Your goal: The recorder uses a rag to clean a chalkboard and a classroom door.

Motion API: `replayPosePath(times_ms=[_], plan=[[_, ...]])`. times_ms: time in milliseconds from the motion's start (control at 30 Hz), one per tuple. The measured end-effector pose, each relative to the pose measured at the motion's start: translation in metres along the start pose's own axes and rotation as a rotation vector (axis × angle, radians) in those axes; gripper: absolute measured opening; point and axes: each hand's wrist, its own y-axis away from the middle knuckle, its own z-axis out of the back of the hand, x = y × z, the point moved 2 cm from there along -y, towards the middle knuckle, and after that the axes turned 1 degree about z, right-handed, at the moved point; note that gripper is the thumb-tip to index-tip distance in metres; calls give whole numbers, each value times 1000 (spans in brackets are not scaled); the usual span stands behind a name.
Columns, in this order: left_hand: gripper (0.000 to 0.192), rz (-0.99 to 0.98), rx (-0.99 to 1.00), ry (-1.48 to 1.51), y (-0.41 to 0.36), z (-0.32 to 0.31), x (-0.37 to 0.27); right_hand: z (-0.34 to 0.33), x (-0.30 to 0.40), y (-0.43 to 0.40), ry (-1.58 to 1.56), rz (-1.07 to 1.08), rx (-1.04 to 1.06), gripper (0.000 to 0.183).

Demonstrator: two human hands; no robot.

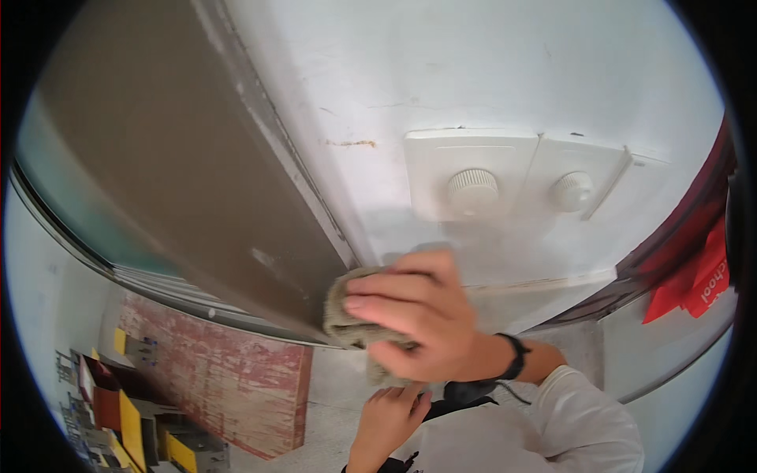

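My right hand, with a dark band on its wrist, grips a folded greyish-tan cloth. It presses the cloth to the lower edge of a brown panel, where the panel meets a white wall. Part of the cloth hangs below my fingers. My left hand is lower down, close to my body and just beneath the right one; its palm side is hidden. Two rotary knobs, a larger one and a smaller one, project from white wall plates right of the cloth.
A ledge runs along the wall below the plates. Red fabric bearing writing hangs at right. Down at left are a worn reddish platform and several grey desks or chairs with yellow panels. A teal surface borders the brown panel.
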Motion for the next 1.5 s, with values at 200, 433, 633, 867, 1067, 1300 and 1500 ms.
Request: replayPosePath(times_ms=[200, 433, 633, 867, 1067, 1300, 1500], plan=[[28, 396, 118, 148, 25, 5, 22, -49, -5, 51, -38, -109, -187, 52], [26, 413, 65, 258, 45, -30, 47, -46, 5, -34, -76, 55, -332, 43], [27, 620, 50, 367, 52, -66, 21, -59, -9, 60, -191, -78, -158, 38], [28, 783, -37, 411, 76, -79, 10, -50, 16, -76, -256, -25, -398, 33], [27, 851, -171, 302, 91, -73, 14, -59, -13, 50, -226, -96, -294, 36], [29, 790, -30, 386, 101, -75, 43, -49, -2, -44, -315, -128, -314, 48], [25, 690, -151, 435, 101, -58, 59, -54, -3, 36, -134, 52, -276, 36]])
